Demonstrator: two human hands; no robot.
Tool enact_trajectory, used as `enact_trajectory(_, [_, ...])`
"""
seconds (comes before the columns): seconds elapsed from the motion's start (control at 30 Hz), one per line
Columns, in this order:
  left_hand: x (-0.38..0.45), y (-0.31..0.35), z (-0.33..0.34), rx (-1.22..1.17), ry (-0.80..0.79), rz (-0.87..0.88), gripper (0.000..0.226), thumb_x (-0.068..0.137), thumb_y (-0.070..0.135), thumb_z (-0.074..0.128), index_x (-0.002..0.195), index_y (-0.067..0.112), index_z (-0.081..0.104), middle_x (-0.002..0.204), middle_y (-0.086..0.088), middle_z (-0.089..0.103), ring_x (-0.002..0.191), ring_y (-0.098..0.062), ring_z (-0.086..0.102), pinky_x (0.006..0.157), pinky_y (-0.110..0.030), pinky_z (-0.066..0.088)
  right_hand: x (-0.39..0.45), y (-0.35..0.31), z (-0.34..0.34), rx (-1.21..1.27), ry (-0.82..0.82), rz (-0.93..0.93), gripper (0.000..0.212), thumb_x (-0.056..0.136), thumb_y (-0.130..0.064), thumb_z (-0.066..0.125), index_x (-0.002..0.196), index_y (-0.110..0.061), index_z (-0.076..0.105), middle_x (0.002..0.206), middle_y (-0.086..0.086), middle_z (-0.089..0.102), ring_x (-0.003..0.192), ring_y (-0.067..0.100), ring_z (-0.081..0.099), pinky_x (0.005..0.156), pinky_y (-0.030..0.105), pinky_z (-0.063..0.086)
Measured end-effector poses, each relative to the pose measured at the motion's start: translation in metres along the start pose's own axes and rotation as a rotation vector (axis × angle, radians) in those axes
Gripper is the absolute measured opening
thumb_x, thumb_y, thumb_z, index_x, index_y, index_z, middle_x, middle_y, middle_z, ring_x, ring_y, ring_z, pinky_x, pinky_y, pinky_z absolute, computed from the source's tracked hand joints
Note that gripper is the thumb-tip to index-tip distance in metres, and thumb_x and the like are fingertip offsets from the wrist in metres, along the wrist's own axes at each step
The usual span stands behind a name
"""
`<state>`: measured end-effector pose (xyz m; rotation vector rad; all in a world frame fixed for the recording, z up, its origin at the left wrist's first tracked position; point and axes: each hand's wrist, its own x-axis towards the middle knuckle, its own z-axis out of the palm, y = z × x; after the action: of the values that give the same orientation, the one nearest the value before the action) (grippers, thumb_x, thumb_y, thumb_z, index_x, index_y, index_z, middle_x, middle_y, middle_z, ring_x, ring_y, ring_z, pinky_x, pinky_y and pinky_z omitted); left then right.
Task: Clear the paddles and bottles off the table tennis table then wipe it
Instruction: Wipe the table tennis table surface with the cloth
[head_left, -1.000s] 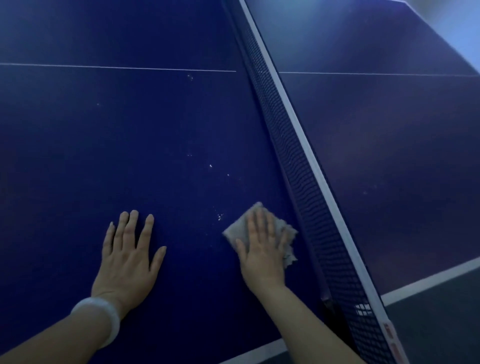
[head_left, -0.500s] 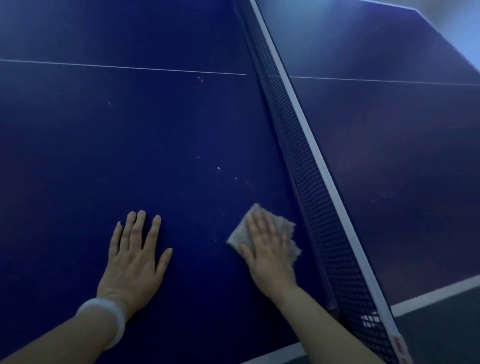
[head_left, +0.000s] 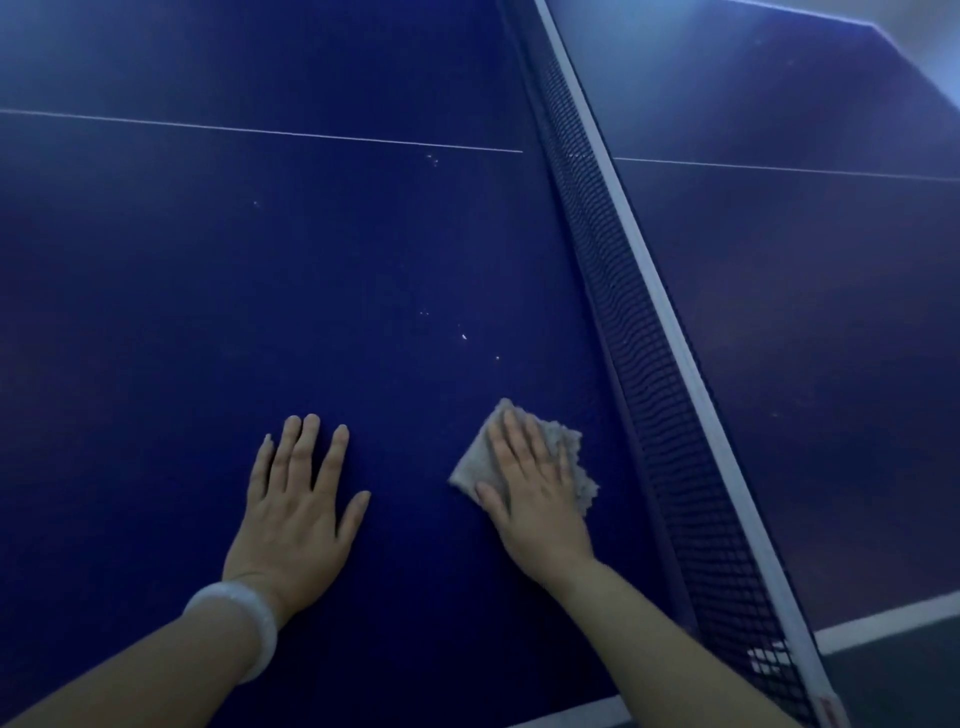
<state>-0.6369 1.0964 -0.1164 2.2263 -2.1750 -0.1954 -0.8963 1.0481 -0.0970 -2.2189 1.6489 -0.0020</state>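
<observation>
The dark blue table tennis table (head_left: 218, 291) fills the view. My right hand (head_left: 535, 493) lies flat with straight fingers on a small grey cloth (head_left: 569, 457), pressing it onto the tabletop just left of the net. My left hand (head_left: 296, 504) rests flat on the bare surface beside it, fingers spread, a pale bangle on the wrist. A few white specks (head_left: 464, 336) dot the surface beyond the cloth. No paddles or bottles are in view.
The dark net (head_left: 639, 332) with its white top band runs from the near right edge to the far top, splitting the table. A thin white centre line (head_left: 260, 130) crosses the left half. The table's near edge shows at the bottom.
The view has shifted a little, so the hands and net sit slightly further right. My right hand with the cloth has barely moved on the table; my left hand stays planted.
</observation>
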Motion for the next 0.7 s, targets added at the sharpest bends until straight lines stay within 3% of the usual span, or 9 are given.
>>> enact_trajectory(0.13, [-0.001, 0.000, 0.000, -0.001, 0.001, 0.006, 0.073, 0.096, 0.056, 0.019, 0.153, 0.012, 0.026, 0.159, -0.018, 0.019, 0.150, -0.030, 0.011, 0.121, -0.048, 0.004, 0.012, 0.043, -0.011, -0.036, 0.080, 0.306, 0.065, 0.098, -0.057, 0.008, 0.151, -0.030, -0.017, 0.159, -0.010, -0.027, 0.146, 0.010, -0.025, 0.121, 0.044, -0.012])
enact_trajectory(0.23, [-0.001, -0.001, 0.000, 0.010, -0.003, 0.006, 0.073, 0.096, 0.057, 0.018, 0.154, 0.013, 0.024, 0.159, -0.017, 0.018, 0.150, -0.029, 0.010, 0.121, -0.048, 0.005, 0.053, 0.033, -0.019, 0.030, 0.102, 0.536, 0.065, 0.102, -0.049, 0.016, 0.152, -0.023, -0.017, 0.161, -0.002, -0.023, 0.147, 0.016, -0.022, 0.121, 0.046, -0.011])
enact_trajectory(0.3, [-0.001, -0.001, 0.000, 0.010, -0.006, 0.002, 0.074, 0.095, 0.058, 0.017, 0.154, 0.014, 0.023, 0.160, -0.017, 0.017, 0.150, -0.029, 0.008, 0.121, -0.047, 0.004, 0.070, 0.011, -0.017, 0.056, 0.099, 0.460, 0.065, 0.103, -0.048, 0.018, 0.154, -0.021, -0.011, 0.161, -0.001, -0.021, 0.147, 0.017, -0.023, 0.120, 0.047, -0.011])
enact_trajectory(0.4, [-0.002, -0.001, 0.000, 0.004, -0.008, -0.005, 0.074, 0.095, 0.059, 0.017, 0.154, 0.015, 0.022, 0.160, -0.016, 0.017, 0.151, -0.028, 0.007, 0.121, -0.046, 0.003, 0.054, -0.019, -0.008, -0.006, 0.007, 0.020, 0.064, 0.103, -0.048, 0.022, 0.155, -0.027, -0.009, 0.159, -0.009, -0.025, 0.144, 0.010, -0.030, 0.119, 0.043, -0.017])
enact_trajectory(0.47, [-0.002, -0.001, 0.000, 0.006, -0.009, -0.007, 0.074, 0.095, 0.059, 0.016, 0.154, 0.015, 0.023, 0.160, -0.016, 0.018, 0.151, -0.028, 0.007, 0.121, -0.047, 0.004, 0.030, -0.012, -0.004, -0.010, -0.060, -0.155, 0.064, 0.102, -0.049, 0.024, 0.155, -0.031, -0.008, 0.158, -0.016, -0.025, 0.143, 0.003, -0.030, 0.119, 0.041, -0.018])
enact_trajectory(0.53, [-0.002, -0.001, 0.000, 0.002, -0.012, -0.007, 0.074, 0.095, 0.058, 0.016, 0.154, 0.014, 0.023, 0.160, -0.016, 0.018, 0.150, -0.028, 0.008, 0.121, -0.047, 0.003, 0.019, 0.016, -0.008, -0.003, -0.045, -0.119, 0.064, 0.100, -0.054, 0.020, 0.154, -0.034, -0.007, 0.159, -0.019, -0.023, 0.144, 0.002, -0.027, 0.120, 0.040, -0.015])
enact_trajectory(0.6, [-0.001, -0.001, 0.000, 0.002, -0.011, -0.001, 0.073, 0.096, 0.057, 0.017, 0.154, 0.013, 0.024, 0.159, -0.017, 0.019, 0.150, -0.029, 0.010, 0.121, -0.046, 0.003, 0.023, 0.044, -0.016, -0.020, 0.027, 0.047, 0.064, 0.096, -0.058, 0.009, 0.152, -0.034, -0.010, 0.159, -0.016, -0.022, 0.146, 0.005, -0.023, 0.121, 0.041, -0.012])
enact_trajectory(0.7, [-0.001, -0.002, 0.000, 0.008, -0.010, 0.004, 0.073, 0.096, 0.057, 0.018, 0.153, 0.013, 0.026, 0.159, -0.017, 0.020, 0.150, -0.029, 0.011, 0.121, -0.047, 0.003, 0.053, 0.058, -0.029, 0.017, 0.052, 0.339, 0.061, 0.101, -0.053, 0.013, 0.149, -0.030, -0.018, 0.160, -0.008, -0.023, 0.147, 0.013, -0.022, 0.120, 0.042, -0.013])
